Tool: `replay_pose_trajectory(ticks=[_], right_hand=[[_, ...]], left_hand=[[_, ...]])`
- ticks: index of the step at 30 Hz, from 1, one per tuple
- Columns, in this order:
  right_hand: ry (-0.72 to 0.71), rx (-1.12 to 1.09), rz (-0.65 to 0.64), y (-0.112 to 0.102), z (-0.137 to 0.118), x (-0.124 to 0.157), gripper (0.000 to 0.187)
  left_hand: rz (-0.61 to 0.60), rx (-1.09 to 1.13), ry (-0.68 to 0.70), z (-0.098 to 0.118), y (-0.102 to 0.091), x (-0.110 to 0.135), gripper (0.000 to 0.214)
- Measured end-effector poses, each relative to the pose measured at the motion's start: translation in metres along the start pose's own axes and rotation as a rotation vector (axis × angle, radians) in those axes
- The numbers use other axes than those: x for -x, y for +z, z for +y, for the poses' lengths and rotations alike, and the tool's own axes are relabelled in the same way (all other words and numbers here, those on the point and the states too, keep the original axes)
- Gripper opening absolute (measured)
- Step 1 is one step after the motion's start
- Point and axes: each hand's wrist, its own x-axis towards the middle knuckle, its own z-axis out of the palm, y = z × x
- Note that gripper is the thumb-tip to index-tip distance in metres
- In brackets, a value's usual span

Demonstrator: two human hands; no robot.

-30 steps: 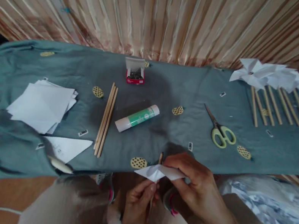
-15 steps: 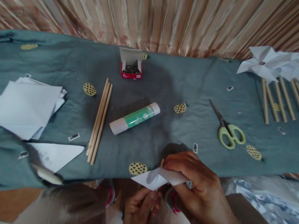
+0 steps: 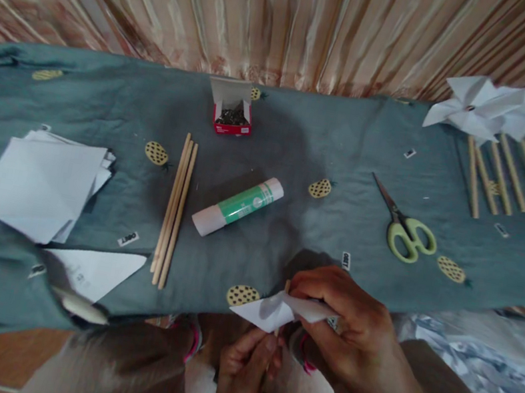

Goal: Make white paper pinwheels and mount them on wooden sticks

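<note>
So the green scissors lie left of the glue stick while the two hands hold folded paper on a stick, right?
Not quite. The head view shows the scissors right of the glue stick. The left hand and right hand do hold the folded paper on a stick.

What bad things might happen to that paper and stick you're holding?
1. The right hand pinches the folded paper past the near edge of the table; a hard squeeze might crumple or tear it.
2. The left hand grips the thin stick with fingertips only, off the table, so it might slip and drop.
3. The small box at the back stands open; a bump might spill it.
</note>
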Motion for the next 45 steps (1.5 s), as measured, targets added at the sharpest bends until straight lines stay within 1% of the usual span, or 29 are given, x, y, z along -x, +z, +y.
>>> replay_pose_trajectory(ticks=[4,7,9,13,17,20,24,28,32,35,38,41,45], right_hand=[[0.108,-0.044,-0.026,-0.004,-0.005,-0.008,0.014],[0.144,-0.048,-0.064,-0.008,-0.008,-0.016,0.012],[0.176,-0.053,-0.091,-0.010,-0.008,-0.020,0.013],[0.251,-0.075,-0.160,-0.012,-0.006,-0.029,0.015],[0.284,-0.056,-0.206,-0.014,-0.006,-0.040,0.012],[0.304,0.025,-0.234,-0.015,-0.008,-0.050,0.010],[0.277,0.099,-0.246,-0.017,-0.013,-0.064,0.009],[0.286,0.173,-0.319,-0.019,-0.014,-0.076,0.014],[0.330,0.272,-0.399,-0.019,-0.016,-0.084,0.014],[0.374,0.373,-0.474,-0.019,-0.023,-0.087,0.014],[0.417,0.470,-0.556,-0.019,-0.034,-0.091,0.023],[0.439,0.539,-0.609,-0.020,-0.046,-0.093,0.031],[0.458,0.566,-0.652,-0.022,-0.052,-0.092,0.034]], left_hand=[[-0.006,0.001,0.000,-0.006,-0.003,-0.005,0.046],[-0.019,0.017,0.000,-0.008,-0.003,-0.007,0.047],[-0.050,0.032,0.012,-0.004,0.000,-0.005,0.044],[-0.114,0.066,0.009,0.009,0.007,0.003,0.041],[-0.122,0.106,0.002,0.020,0.012,0.011,0.045],[-0.144,0.120,0.015,0.024,0.012,0.015,0.044],[-0.185,0.170,0.029,0.025,0.012,0.017,0.046],[-0.235,0.199,0.052,0.028,0.011,0.017,0.047],[-0.260,0.216,0.058,0.030,0.010,0.016,0.046],[-0.281,0.216,0.050,0.032,0.010,0.016,0.044],[-0.278,0.204,0.050,0.033,0.009,0.016,0.039],[-0.269,0.190,0.053,0.034,0.008,0.015,0.034],[-0.286,0.190,0.048,0.035,0.008,0.014,0.031]])
